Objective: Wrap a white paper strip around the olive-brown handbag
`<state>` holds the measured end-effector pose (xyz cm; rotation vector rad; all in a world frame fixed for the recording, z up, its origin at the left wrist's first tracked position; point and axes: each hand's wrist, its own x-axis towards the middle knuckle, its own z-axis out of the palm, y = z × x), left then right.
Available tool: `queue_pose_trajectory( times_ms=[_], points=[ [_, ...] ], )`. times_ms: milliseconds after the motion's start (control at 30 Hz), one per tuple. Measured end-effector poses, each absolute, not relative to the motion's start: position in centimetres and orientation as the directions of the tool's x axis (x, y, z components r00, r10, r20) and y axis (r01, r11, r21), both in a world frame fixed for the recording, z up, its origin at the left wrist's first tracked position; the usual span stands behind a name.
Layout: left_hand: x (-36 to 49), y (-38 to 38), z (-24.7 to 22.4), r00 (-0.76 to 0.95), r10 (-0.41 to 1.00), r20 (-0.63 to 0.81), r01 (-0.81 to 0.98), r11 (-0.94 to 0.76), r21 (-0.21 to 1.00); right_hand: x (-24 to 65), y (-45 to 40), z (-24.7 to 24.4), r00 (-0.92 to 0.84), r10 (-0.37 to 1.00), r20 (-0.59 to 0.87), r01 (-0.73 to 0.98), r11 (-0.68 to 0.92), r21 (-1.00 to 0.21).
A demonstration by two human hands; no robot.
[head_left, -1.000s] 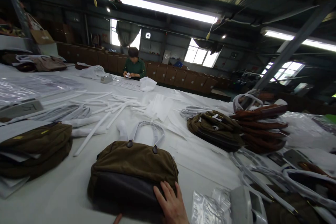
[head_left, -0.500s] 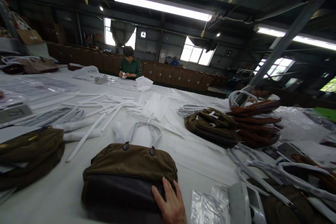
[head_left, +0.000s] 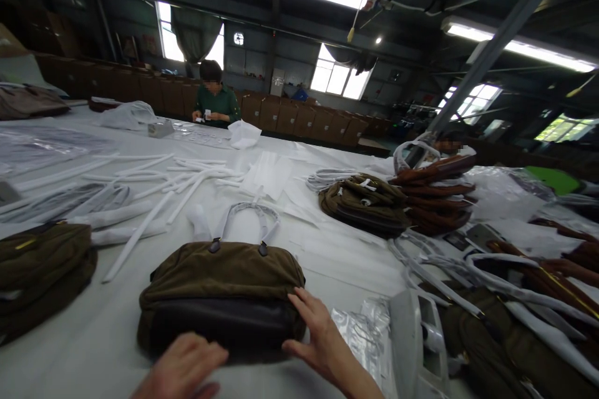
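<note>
Handbag (head_left: pixel 224 271), olive cloth, dark base | right fingers (head_left: pixel 306 308) wide at its right end | left fingers (head_left: pixel 206 352) near side, grip unclear

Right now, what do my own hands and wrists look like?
Your left hand and right hand are bare, without gloves. No rings or markings show, though blur softens the left. Your right wrist has no watch, and no sleeve covers it.

The left hand (head_left: pixel 187 358) hides part of the bag (head_left: pixel 224 271), the left stack (head_left: pixel 47 271) is cut off, and the far person's (head_left: pixel 219 98) handful is too small to tell.
</note>
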<state>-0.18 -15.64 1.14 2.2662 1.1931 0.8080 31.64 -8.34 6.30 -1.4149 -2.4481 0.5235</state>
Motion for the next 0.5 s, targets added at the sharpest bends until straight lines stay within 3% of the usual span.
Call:
queue_pose_trajectory(
  times_ms=[67, 200, 333, 500],
  points=[
    [-1.6, -13.5, 3.2, 0.314, 0.897, 0.311, 0.743, -0.436, 0.508, 31.5, -7.9, 7.4, -0.476, 0.877, 0.06, 0.777, 0.451, -0.438],
    [-3.0, -9.7, 5.7, 0.334, 0.939, 0.088, 0.884, -0.344, 0.317, 30.3, -6.6, 7.8, -0.539, 0.842, -0.026, 0.784, 0.49, -0.382],
    [-2.5, -7.7, 6.5, 0.376, 0.921, -0.1, 0.915, -0.353, 0.194, 29.7, -5.4, 7.8, -0.585, 0.807, -0.08, 0.787, 0.542, -0.294],
    [-2.1, -6.4, 7.7, 0.519, 0.846, -0.117, 0.852, -0.503, 0.142, 29.5, -4.4, 8.1, -0.621, 0.781, -0.06, 0.774, 0.6, -0.201]
  ],
)
